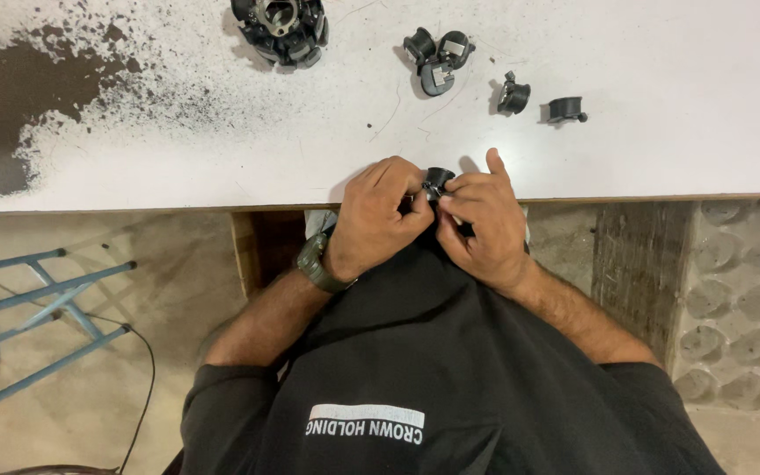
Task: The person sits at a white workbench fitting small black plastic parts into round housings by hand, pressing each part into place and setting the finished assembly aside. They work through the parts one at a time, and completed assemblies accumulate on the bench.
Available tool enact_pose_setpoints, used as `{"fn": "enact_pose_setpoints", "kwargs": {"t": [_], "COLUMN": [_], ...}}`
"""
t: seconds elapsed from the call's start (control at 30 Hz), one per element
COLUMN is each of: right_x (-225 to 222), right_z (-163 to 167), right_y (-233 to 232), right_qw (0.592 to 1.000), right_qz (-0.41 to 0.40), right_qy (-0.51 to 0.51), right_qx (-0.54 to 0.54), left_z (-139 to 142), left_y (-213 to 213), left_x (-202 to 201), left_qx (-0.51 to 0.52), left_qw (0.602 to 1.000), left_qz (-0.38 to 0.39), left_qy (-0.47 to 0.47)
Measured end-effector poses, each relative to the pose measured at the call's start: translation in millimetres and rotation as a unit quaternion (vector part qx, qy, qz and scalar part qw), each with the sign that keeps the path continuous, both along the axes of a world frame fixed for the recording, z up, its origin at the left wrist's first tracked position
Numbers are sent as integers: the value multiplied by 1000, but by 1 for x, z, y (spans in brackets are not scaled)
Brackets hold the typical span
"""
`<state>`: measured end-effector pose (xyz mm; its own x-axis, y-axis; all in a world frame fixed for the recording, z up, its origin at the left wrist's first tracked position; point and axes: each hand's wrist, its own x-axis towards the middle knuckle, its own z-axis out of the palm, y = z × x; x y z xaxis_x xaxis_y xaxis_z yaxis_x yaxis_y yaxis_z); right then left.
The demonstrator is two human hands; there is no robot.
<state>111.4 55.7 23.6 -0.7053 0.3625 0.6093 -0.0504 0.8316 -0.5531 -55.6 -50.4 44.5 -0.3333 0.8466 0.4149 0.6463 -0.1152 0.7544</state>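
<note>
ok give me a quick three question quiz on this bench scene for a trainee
1. True or false: the small black part is pinched between the left hand and the right hand at the edge of the white table.
2. Which wrist wears the watch? A left, B right, C neither.
3. What colour is the metal frame standing on the floor to the person's left?

Key: 1 true; 2 A; 3 blue.
</note>
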Motion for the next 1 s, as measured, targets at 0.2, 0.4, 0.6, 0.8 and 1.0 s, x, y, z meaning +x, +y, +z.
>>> {"fn": "enact_pose_setpoints", "kwargs": {"t": [0.2,0.4,0.6,0.8,1.0], "right_x": [6,20,8,-1,-6], "right_z": [5,12,18,28,24], "right_y": [24,49,27,26,28], "right_qw": [996,988,983,986,988], "right_qz": [-68,-150,-137,-111,-91], "right_qy": [-24,21,-107,-119,-116], "right_qx": [46,25,58,37,42], "left_z": [19,21,23,37,50], "left_y": [14,70,87,36,4], "left_x": [-11,-57,-47,-16,-7], "left_qx": [-88,-177,-145,-215,-110], "left_qw": [996,967,979,971,988], "left_qz": [-6,73,86,34,48], "left_qy": [35,166,111,-102,99]}}
